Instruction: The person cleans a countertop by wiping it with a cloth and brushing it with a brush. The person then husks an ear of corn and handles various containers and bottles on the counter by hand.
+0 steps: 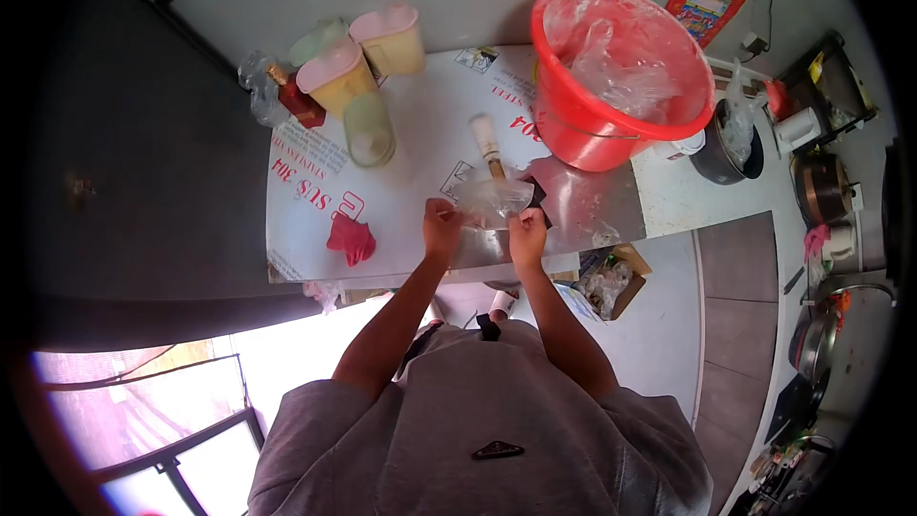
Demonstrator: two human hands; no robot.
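Observation:
In the head view, a clear plastic bag (495, 199) is stretched between my two hands above the table's front edge. My left hand (441, 226) pinches its left side. My right hand (526, 233) grips the right side with closed fingers. Just beyond the bag lies a brush-like thing (488, 141) with a pale upper end and a brownish lower part, partly covered by the bag. A dark flat piece (538, 193) shows behind the bag's right side. To the left, a crumpled pink-red cloth (351, 240) rests on the table.
A large red bucket (587, 139) holding plastic bags stands at the back right. Back left are pink-lidded containers (339, 91), a green container (369, 131) and a red bottle (304, 105). A dark pot (728, 158) sits farther right. Below the table is an open cardboard box (626, 289).

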